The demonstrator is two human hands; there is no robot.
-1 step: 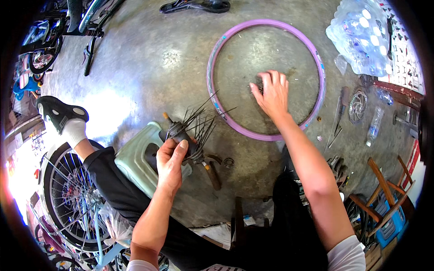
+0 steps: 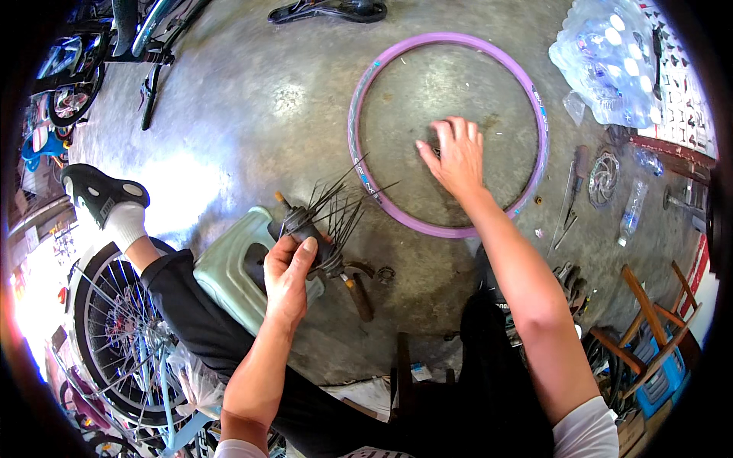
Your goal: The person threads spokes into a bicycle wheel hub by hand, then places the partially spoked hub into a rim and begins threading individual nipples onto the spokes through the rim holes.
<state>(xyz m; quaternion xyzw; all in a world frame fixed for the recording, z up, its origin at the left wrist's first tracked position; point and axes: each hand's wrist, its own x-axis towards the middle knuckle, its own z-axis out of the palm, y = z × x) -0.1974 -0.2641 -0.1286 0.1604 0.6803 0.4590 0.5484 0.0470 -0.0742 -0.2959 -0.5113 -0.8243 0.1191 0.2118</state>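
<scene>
My left hand [image 2: 288, 271] is closed round a dark bicycle hub [image 2: 307, 235], thumb on top. Thin black spokes [image 2: 347, 210] fan out from it toward the rim. A purple bicycle rim [image 2: 400, 217] lies flat on the floor. Inside its ring my right hand [image 2: 456, 153] reaches down to the floor, thumb and fingers apart. Small dark bits [image 2: 436, 153] show between thumb and fingers; the palm hides the rest, and I cannot tell what they are.
A pale green stool [image 2: 229, 263] stands beside my left hand. On the right lie a brake disc [image 2: 604, 180], a screwdriver [image 2: 582, 164], a plastic bottle [image 2: 632, 214] and a pack of bottles [image 2: 603, 65]. A saddle [image 2: 328, 11] lies at the far side; a spoked wheel [image 2: 114, 336] stands at left.
My right hand has shifted very slightly left inside the rim. The left hand and the hub have stayed in place.
</scene>
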